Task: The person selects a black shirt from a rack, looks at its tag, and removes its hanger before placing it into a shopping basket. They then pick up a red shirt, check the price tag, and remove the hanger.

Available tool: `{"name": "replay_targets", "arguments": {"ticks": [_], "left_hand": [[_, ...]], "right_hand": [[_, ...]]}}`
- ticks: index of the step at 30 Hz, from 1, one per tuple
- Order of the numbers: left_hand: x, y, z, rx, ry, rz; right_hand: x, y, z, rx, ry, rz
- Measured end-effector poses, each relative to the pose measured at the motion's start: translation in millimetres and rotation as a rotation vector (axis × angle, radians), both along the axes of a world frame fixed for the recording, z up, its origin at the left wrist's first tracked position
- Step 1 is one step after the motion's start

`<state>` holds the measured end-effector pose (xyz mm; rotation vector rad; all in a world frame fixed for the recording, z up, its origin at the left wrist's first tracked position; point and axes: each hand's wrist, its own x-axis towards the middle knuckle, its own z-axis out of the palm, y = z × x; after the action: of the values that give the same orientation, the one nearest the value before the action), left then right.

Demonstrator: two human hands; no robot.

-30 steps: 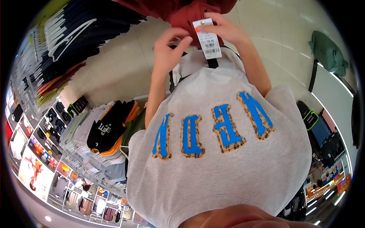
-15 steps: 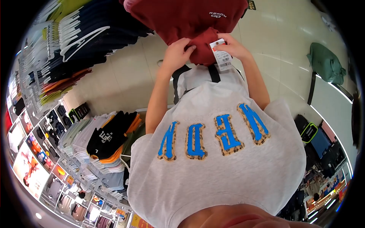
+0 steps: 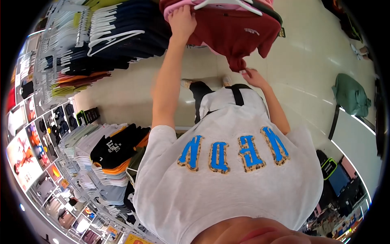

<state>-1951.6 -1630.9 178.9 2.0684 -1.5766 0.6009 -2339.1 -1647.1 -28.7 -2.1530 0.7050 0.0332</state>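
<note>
A dark red garment (image 3: 239, 34) with small light lettering hangs at the top centre, with a white hanger (image 3: 227, 3) above it and a pink garment (image 3: 175, 7) against its left side. My left hand (image 3: 182, 21) is closed on the upper left edge, over the pink cloth. Lower and to the right, my right hand (image 3: 252, 77) pinches the bunched lower end of the dark red garment. A bit of white tag shows at its fingertips; its print cannot be read.
Dark garments on white hangers (image 3: 126, 30) fill a rack at the upper left. Folded-over shirts and a black garment (image 3: 118, 148) hang at the lower left. A green garment (image 3: 352, 94) lies at the right beside a white panel (image 3: 355, 142).
My left hand has let go of the bunched cloth and moved up to the garment's top left. My right hand has moved slightly down and right, stretching the cloth. More of the hanger shows.
</note>
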Motion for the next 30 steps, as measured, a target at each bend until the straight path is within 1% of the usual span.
{"name": "replay_targets", "arguments": {"ticks": [2,4,7,8,10,13,16,23,28,30], "left_hand": [[0,-2,-1,-0.004,0.043,-0.009],[-3,0,0,-0.023,0.041,-0.009],[2,0,-2,-0.024,0.069,-0.028],[1,1,-1,-0.022,0.072,-0.031],[-1,3,4,-0.070,0.029,-0.049],[-1,2,3,-0.068,0.051,-0.049],[-5,4,2,-0.047,0.073,-0.034],[-4,5,2,-0.031,0.090,-0.019],[-3,6,1,-0.009,0.075,-0.013],[-2,6,1,-0.004,0.077,-0.012]], "right_hand": [[-20,19,21,0.528,0.217,-0.105],[-40,40,10,1.030,0.131,-0.267],[-49,41,-4,1.064,0.099,-0.253],[-48,41,-1,1.065,0.100,-0.258],[-39,37,5,1.186,0.248,-0.255],[-44,39,-31,1.184,0.261,-0.274],[-40,35,-18,1.155,0.312,-0.241],[-40,37,-33,1.130,0.319,-0.259],[-41,38,-44,1.170,0.315,-0.290],[-37,37,-32,1.168,0.330,-0.304]]}}
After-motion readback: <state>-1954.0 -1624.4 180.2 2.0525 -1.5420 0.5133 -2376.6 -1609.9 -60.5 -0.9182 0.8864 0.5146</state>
